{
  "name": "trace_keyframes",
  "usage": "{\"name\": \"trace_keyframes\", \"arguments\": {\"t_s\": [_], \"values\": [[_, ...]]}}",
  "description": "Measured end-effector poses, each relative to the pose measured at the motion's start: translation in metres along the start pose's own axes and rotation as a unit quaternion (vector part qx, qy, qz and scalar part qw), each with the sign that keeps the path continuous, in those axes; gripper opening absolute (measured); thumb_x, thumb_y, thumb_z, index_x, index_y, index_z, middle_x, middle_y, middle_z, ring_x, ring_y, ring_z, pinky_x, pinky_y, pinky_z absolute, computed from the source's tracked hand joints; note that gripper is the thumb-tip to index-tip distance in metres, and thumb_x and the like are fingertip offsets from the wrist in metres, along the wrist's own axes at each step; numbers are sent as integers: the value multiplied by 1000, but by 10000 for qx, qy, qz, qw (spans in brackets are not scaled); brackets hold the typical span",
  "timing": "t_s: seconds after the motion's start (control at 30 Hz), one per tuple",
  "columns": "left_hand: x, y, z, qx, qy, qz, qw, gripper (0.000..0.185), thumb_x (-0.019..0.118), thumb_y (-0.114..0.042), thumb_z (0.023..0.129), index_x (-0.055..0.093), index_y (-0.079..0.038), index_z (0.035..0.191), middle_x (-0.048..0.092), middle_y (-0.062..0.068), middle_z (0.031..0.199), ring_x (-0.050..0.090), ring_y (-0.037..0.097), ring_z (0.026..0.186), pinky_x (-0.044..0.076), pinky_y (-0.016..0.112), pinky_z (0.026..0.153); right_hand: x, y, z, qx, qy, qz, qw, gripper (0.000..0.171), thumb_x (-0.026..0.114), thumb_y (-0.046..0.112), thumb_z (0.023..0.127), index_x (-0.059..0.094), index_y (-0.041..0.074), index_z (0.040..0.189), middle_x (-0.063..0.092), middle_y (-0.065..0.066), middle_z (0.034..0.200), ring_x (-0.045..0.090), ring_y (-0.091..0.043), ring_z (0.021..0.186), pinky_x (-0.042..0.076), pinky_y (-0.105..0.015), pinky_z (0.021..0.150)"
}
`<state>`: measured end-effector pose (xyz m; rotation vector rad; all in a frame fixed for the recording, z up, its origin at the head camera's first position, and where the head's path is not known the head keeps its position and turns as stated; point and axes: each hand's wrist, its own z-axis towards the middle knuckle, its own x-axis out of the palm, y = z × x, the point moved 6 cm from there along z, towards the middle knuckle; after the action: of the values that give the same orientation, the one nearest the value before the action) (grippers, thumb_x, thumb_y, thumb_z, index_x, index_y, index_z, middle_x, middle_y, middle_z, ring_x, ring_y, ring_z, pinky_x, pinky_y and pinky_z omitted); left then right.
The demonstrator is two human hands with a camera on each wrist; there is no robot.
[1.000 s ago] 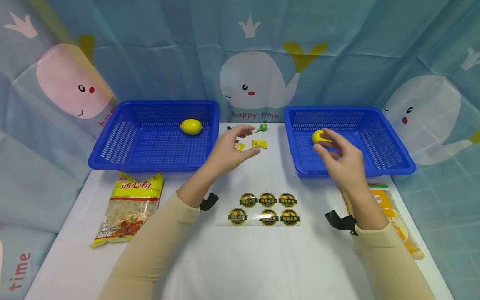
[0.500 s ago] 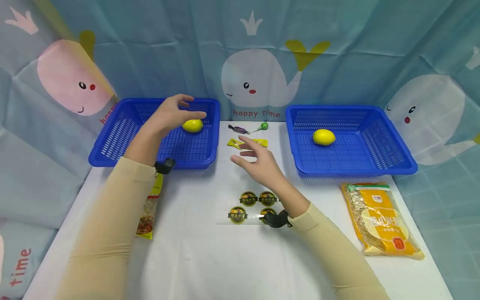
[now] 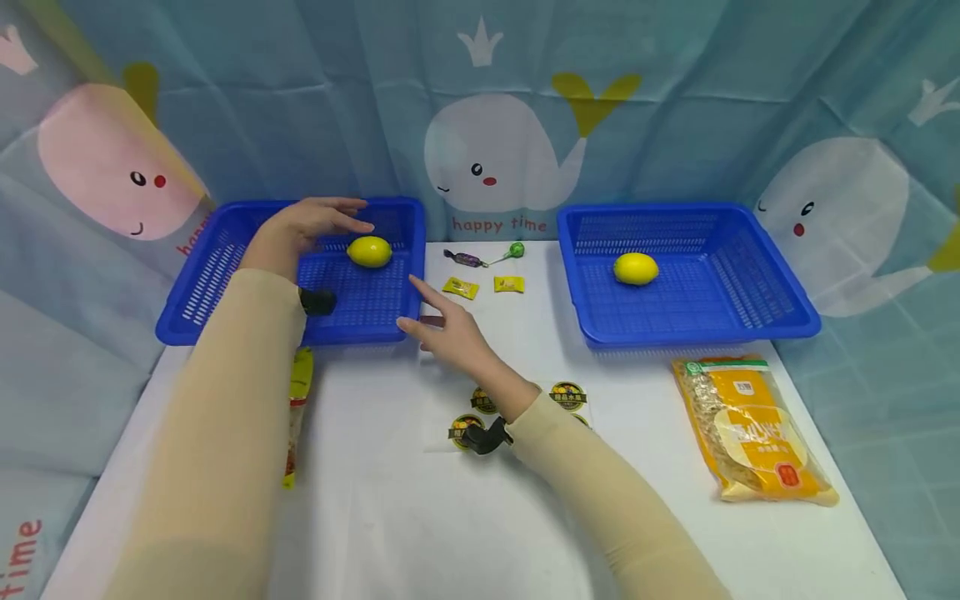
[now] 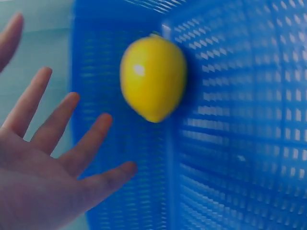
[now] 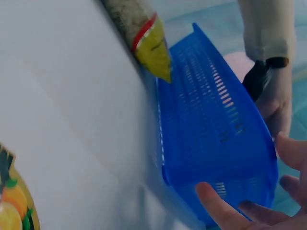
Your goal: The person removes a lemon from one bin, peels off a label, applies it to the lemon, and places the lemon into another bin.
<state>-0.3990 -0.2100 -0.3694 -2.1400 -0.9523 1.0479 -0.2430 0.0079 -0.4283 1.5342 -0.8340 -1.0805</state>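
Observation:
My left hand point(image 3: 311, 223) hangs over the left blue basket point(image 3: 352, 338), its fingers straight and holding nothing. A yellow lemon point(image 3: 369, 252) lies in that basket, just right of and below these fingertips in the head view. The left wrist view shows the spread fingers point(image 4: 91, 143) apart from the lemon point(image 4: 153, 79). By the same basket's front right corner is my right hand point(image 3: 453, 333), thumb and fingers apart with nothing between them. In the right wrist view its fingers overlap the near end of the basket point(image 5: 216, 143).
A second blue basket point(image 3: 697, 340) with a lemon point(image 3: 636, 268) stands on the right. Two yellow wrapped candies point(image 3: 509, 284), a purple-wrapped candy point(image 3: 467, 259) and a green lollipop point(image 3: 516, 250) lie between the baskets. Round stickers point(image 3: 567, 396) and two food bags point(image 3: 757, 429) lie in front.
My left hand has moved left from above the candies to over the left basket. The right hand has crossed from over the right basket to the left basket's corner. Both lemons stay put.

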Motion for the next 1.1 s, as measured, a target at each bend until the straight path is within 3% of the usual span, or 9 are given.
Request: {"name": "trace_keyframes", "arguments": {"t_s": [0.2,0.33,0.47,0.57,0.7,0.83,0.93,1.1], "values": [[8,24,21,-312,-362,305,9984,81,76,-38,90,33,-27,159,8,8,171,9,38,156,17,62,122,4,-3,-6,139,121,208,9996,57,67,37,98,45,39,151,42,-4,159,65,-21,121,61,-42,83],[18,32,30,-378,-249,435,9980,79,75,-36,92,34,-25,159,4,11,171,8,41,155,18,62,121,1,-1,-9,146,53,240,9996,56,67,32,99,46,36,151,41,-4,159,66,-22,121,61,-45,82],[26,39,31,-497,-211,241,9982,79,73,-26,94,31,-23,160,11,15,169,17,43,153,23,62,120,3,1,-10,112,213,333,9992,56,66,31,100,45,33,152,42,-8,159,66,-23,120,62,-44,80],[30,44,31,-449,-339,242,9981,79,73,-21,93,30,-17,160,18,20,166,27,43,148,30,60,118,6,1,-10,117,319,359,9988,57,65,31,100,44,33,153,42,-11,158,67,-23,119,62,-42,77],[32,46,33,-264,-608,688,9954,75,74,-23,93,35,-7,155,27,24,161,38,44,139,36,58,115,7,0,-11,139,317,353,9988,56,65,30,100,44,34,152,41,-12,159,67,-23,119,63,-40,75],[33,43,33,-169,-754,818,9937,70,73,-21,93,38,-4,152,28,26,159,41,44,136,38,56,114,9,1,-10,142,299,347,9988,56,64,28,101,44,31,153,40,-12,159,66,-26,121,63,-38,74],[31,42,33,-135,-766,472,9959,69,74,-17,93,39,-5,151,26,23,160,41,43,137,41,54,113,10,2,-9,126,327,355,9988,57,63,27,101,42,28,154,40,-13,159,65,-27,122,63,-37,75],[26,35,24,-97,-804,-201,9965,70,73,-17,94,37,-6,153,32,23,157,41,41,139,45,53,110,9,0,-8,132,361,298,9988,56,62,31,102,41,33,154,39,-12,160,65,-26,122,62,-43,78]]}}
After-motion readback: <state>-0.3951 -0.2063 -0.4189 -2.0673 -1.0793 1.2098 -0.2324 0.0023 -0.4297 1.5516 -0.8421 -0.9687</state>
